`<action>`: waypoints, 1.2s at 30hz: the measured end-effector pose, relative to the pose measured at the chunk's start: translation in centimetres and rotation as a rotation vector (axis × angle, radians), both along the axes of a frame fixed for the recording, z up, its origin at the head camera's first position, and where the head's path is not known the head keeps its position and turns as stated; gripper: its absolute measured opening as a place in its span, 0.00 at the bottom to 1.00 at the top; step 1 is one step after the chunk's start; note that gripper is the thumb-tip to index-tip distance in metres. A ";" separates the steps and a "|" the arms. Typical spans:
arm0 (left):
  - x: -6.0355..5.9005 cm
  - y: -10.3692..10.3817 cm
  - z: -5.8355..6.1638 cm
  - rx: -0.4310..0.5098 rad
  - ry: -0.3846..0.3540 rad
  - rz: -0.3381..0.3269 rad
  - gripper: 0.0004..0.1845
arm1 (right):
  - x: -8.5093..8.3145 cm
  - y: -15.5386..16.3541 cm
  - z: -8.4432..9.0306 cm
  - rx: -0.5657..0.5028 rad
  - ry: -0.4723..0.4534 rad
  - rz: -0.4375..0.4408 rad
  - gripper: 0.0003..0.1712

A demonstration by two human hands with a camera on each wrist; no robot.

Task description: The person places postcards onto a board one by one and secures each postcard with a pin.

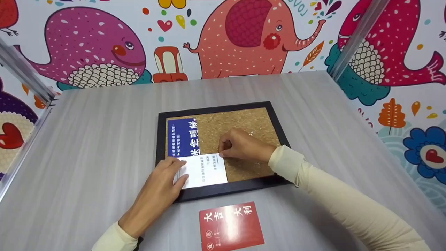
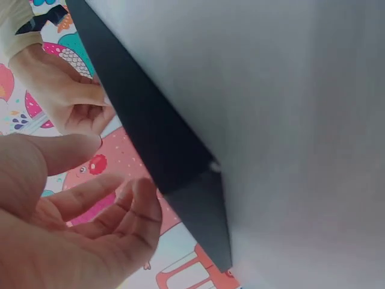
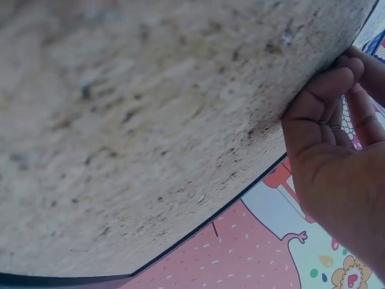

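From the head view, a black-framed cork board (image 1: 240, 122) lies flat in the middle of the grey worktop (image 1: 97, 139), with open surface on every side — widest to the left and toward the far wall. A blue card (image 1: 182, 137) sits in the board's upper left corner, and a white card (image 1: 204, 170) lies just below it, its lower edge close along the bottom frame rail. The left hand (image 1: 158, 190) rests over the frame's lower left corner, its fingers straight and pressing flat on the white card's left part. The right hand (image 1: 240, 144) rests on the cork with its fingers curled at the white card's upper right corner; whether they pinch something small there is too small to tell. A red card (image 1: 230, 226) lies on the worktop just in front of the frame, apart from both hands.

The left wrist view shows the left hand (image 2: 78, 229) with relaxed fingers beside the dark frame edge (image 2: 156, 144), the right hand (image 2: 72, 99) beyond it.

The right wrist view is filled by cork — the right hand's fingers (image 3: 325, 96) are bunched against it, near the thin black rim.
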State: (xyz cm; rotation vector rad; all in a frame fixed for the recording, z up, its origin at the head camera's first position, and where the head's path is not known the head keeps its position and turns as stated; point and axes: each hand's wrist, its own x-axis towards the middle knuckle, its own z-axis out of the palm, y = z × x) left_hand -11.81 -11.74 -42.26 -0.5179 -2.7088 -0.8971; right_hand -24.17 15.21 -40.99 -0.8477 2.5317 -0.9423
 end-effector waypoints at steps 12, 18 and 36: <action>2.0 0.6 0.1 -0.012 -0.016 0.000 0.16 | 0.0 0.2 -0.1 -0.025 -0.017 0.001 0.03; 2.7 0.8 0.1 -0.007 -0.036 -0.013 0.16 | 0.0 0.2 -0.2 -0.015 -0.015 -0.008 0.03; 4.7 1.8 0.3 -0.060 -0.103 -0.052 0.15 | 0.1 0.4 -0.3 -0.042 -0.010 -0.001 0.03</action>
